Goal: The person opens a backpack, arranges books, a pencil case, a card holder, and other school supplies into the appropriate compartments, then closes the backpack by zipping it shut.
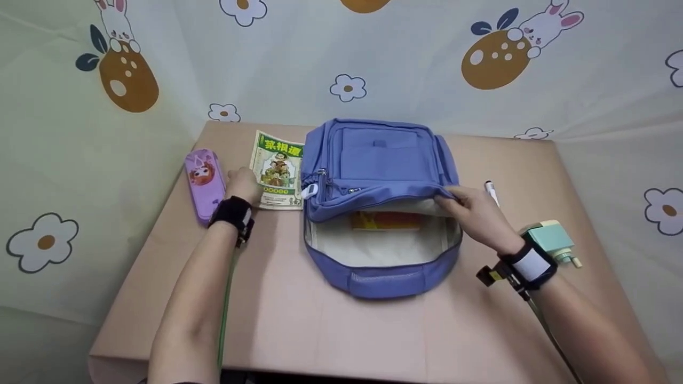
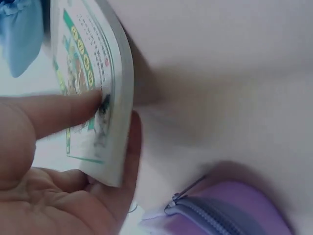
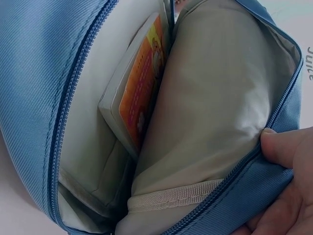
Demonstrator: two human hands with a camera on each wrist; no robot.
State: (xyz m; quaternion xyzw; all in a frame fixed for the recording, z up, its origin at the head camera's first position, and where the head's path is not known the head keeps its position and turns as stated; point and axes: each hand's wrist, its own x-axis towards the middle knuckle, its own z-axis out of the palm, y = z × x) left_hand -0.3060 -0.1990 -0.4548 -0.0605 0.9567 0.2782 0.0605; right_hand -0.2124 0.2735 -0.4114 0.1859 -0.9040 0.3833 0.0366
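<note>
A blue backpack [image 1: 381,154] lies on the table with its main compartment unzipped. My right hand [image 1: 475,216] pinches the edge of its front flap and holds it up, thumb on the zipper edge in the right wrist view. Inside the compartment sits an orange book [image 3: 139,88]. To the left of the backpack my left hand [image 1: 244,185] grips a green-and-white book [image 2: 93,83] by its edge, thumb on the cover and fingers beneath. This book's right side overlaps the backpack in the head view. A purple pencil case [image 1: 205,186] lies just left of that hand.
A mint-green pencil sharpener [image 1: 552,237] with a crank stands at the right, partly behind my right wrist. A white marker with a black end [image 1: 491,191] lies beyond the right hand. Patterned cloth [image 1: 405,64] hangs behind the table [image 1: 341,336].
</note>
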